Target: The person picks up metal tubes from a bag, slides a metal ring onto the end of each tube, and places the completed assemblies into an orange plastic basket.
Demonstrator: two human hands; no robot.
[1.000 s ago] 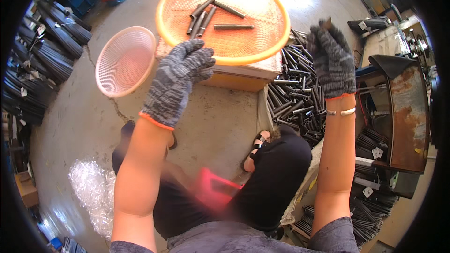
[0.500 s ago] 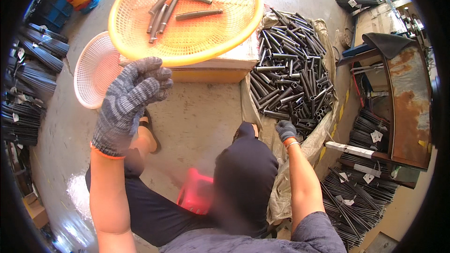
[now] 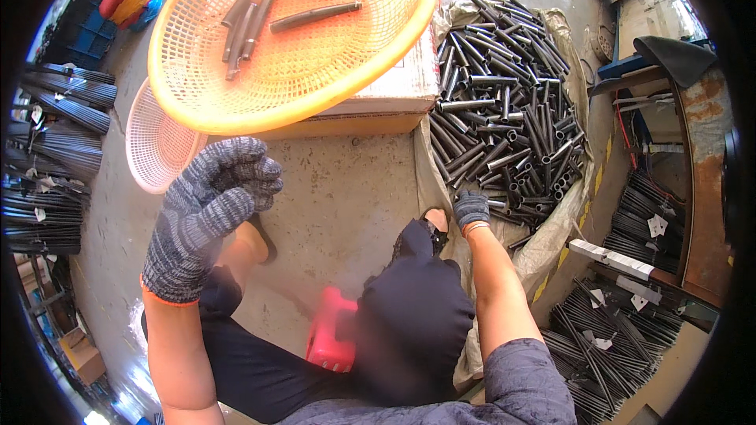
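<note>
My left hand (image 3: 216, 216), in a grey knitted glove with an orange cuff, is raised just below the near rim of a yellow plastic basket (image 3: 260, 124). Its fingers are curved, the thumb stands apart from them, and nothing shows between them. Several short dark metal tubes (image 3: 315, 16) lie in the basket. My right hand (image 3: 472, 209), gloved alike, is down at the near left edge of a big heap of short metal tubes (image 3: 504, 122). Its fingers are bent together against the tubes; their tips are hidden, so what they grip cannot be made out.
The yellow basket rests on a box (image 3: 370, 114), with a pale basket (image 3: 153, 142) beside it. The heap lies on a tan sheet (image 3: 579, 83). A red plastic stool (image 3: 331, 334) stands between my legs. Bundled rods (image 3: 618, 346) lie at right, more rods (image 3: 59, 149) at left.
My right hand has moved slightly left and up to the heap's edge. My left hand is a little lower, farther from the basket rim. The whole view has shifted slightly.
</note>
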